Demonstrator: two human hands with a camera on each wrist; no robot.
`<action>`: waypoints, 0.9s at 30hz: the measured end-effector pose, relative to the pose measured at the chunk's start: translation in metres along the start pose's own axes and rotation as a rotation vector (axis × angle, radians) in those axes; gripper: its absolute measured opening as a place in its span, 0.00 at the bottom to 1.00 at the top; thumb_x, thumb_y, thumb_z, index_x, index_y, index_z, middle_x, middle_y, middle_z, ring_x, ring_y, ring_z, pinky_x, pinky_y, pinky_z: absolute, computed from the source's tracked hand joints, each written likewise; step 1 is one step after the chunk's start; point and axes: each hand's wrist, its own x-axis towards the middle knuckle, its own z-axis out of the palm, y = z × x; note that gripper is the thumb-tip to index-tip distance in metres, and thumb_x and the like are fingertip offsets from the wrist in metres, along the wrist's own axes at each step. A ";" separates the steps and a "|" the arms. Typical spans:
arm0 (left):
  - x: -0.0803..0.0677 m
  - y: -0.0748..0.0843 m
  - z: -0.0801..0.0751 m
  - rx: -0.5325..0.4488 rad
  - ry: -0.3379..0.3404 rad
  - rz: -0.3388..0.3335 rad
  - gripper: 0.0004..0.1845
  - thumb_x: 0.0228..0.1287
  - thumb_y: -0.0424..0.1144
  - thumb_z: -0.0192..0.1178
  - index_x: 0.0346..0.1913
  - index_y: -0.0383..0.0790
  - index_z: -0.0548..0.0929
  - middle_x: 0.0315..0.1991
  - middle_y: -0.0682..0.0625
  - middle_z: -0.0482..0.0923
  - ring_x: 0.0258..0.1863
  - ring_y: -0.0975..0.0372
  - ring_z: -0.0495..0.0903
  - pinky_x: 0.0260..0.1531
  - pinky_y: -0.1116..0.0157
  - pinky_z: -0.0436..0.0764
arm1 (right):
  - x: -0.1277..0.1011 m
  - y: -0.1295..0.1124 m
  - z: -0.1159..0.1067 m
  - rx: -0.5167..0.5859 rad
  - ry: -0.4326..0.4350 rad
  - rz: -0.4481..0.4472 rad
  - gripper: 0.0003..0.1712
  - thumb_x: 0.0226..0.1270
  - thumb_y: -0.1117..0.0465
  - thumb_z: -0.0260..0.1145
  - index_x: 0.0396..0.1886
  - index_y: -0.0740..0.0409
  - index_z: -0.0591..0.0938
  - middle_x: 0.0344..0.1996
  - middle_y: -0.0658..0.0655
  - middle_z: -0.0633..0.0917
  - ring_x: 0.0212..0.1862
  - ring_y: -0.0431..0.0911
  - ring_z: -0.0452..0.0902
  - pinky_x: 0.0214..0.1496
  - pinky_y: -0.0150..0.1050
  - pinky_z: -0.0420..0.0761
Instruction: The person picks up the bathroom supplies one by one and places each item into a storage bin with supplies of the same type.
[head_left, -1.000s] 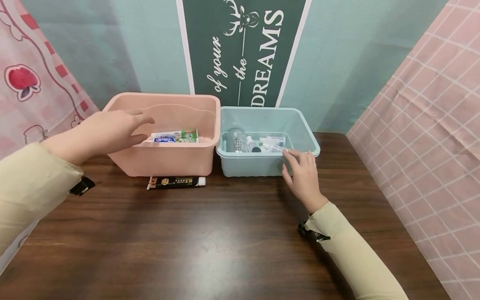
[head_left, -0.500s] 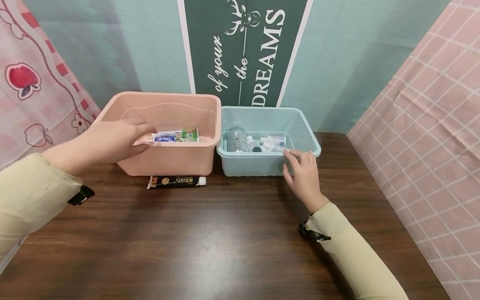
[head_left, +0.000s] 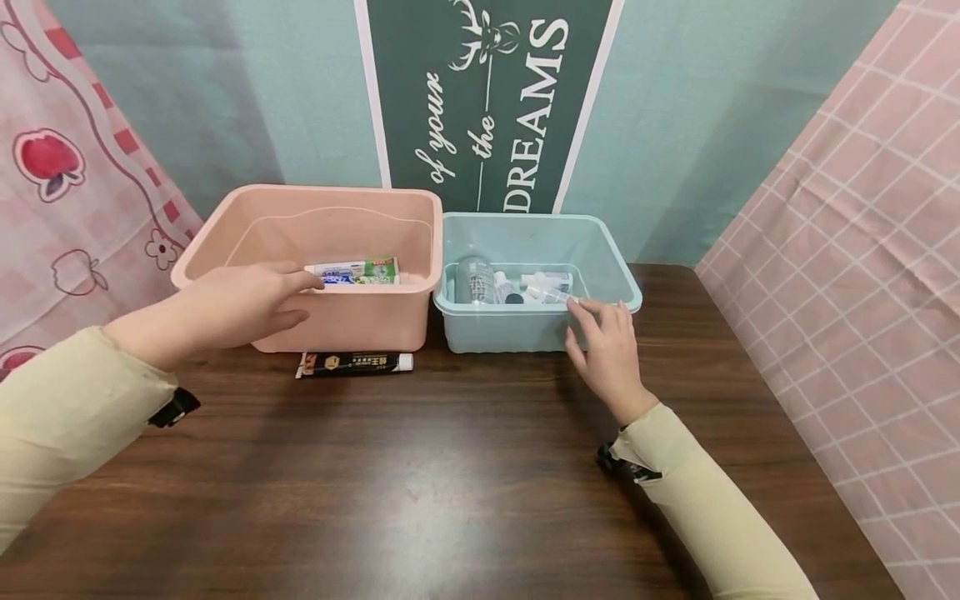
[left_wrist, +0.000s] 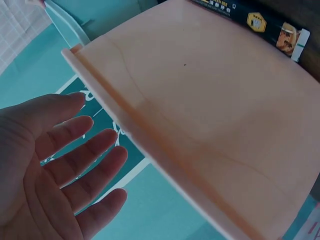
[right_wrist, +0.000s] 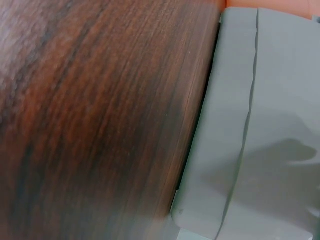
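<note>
- Dark wood table against a teal wall with a green "DREAMS" banner; pink patterned cloths hang on both sides.
- Two open bins sit side by side at the back of the table, walls touching or nearly so: pink bin on the left, pale blue bin on the right. Looks like one bin per kind of item.
- Pink bin holds a white, green and blue toothpaste tube lying flat on the floor of the bin.
- Blue bin holds small clear bottles clustered toward its front left.
- Black toothpaste tube lies on the table just in front of the pink bin, outside it, parallel to the front wall.
- Left hand sits at the pink bin's front rim, fingers straight and relaxed, holding nothing. Wrist view shows an open palm apart from the rim, so probably hovering, not resting; hard to be sure from above.
- Right hand rests against the blue bin's front right wall, fingertips up at the rim, fingers extended and gripping nothing; reads as steadying the bin.
- Right wrist view shows only the bin wall and wood grain.
</note>
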 end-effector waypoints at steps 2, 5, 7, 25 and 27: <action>-0.001 -0.001 0.003 -0.004 0.012 0.027 0.19 0.52 0.34 0.67 0.47 0.33 0.78 0.38 0.43 0.79 0.36 0.52 0.79 0.33 0.52 0.78 | 0.000 0.000 0.000 -0.001 0.000 0.000 0.23 0.58 0.65 0.61 0.55 0.63 0.76 0.48 0.66 0.75 0.47 0.63 0.69 0.61 0.63 0.56; -0.001 -0.003 0.007 -0.008 0.033 0.057 0.18 0.51 0.33 0.67 0.46 0.33 0.78 0.38 0.42 0.79 0.36 0.51 0.79 0.35 0.52 0.77 | 0.001 0.000 0.000 0.004 0.009 0.001 0.23 0.57 0.65 0.62 0.55 0.64 0.77 0.47 0.66 0.75 0.47 0.63 0.69 0.61 0.63 0.57; -0.001 -0.004 0.008 -0.008 0.042 0.071 0.18 0.51 0.33 0.67 0.46 0.33 0.78 0.38 0.42 0.79 0.36 0.52 0.79 0.35 0.52 0.77 | 0.001 -0.001 0.000 0.003 0.009 0.001 0.23 0.57 0.65 0.62 0.55 0.64 0.77 0.47 0.66 0.75 0.47 0.63 0.69 0.61 0.63 0.57; -0.009 0.001 0.018 0.001 0.046 0.080 0.18 0.52 0.34 0.66 0.47 0.32 0.78 0.42 0.40 0.79 0.40 0.50 0.80 0.39 0.51 0.77 | 0.000 0.001 -0.001 -0.007 0.004 -0.008 0.23 0.57 0.65 0.62 0.55 0.64 0.76 0.48 0.66 0.75 0.47 0.63 0.69 0.61 0.63 0.57; -0.009 0.002 0.019 -0.008 0.041 0.080 0.18 0.52 0.34 0.66 0.47 0.33 0.78 0.43 0.41 0.79 0.41 0.50 0.80 0.40 0.52 0.77 | 0.001 0.001 -0.001 -0.005 0.009 -0.008 0.23 0.57 0.65 0.62 0.55 0.64 0.76 0.47 0.66 0.75 0.47 0.63 0.69 0.61 0.63 0.57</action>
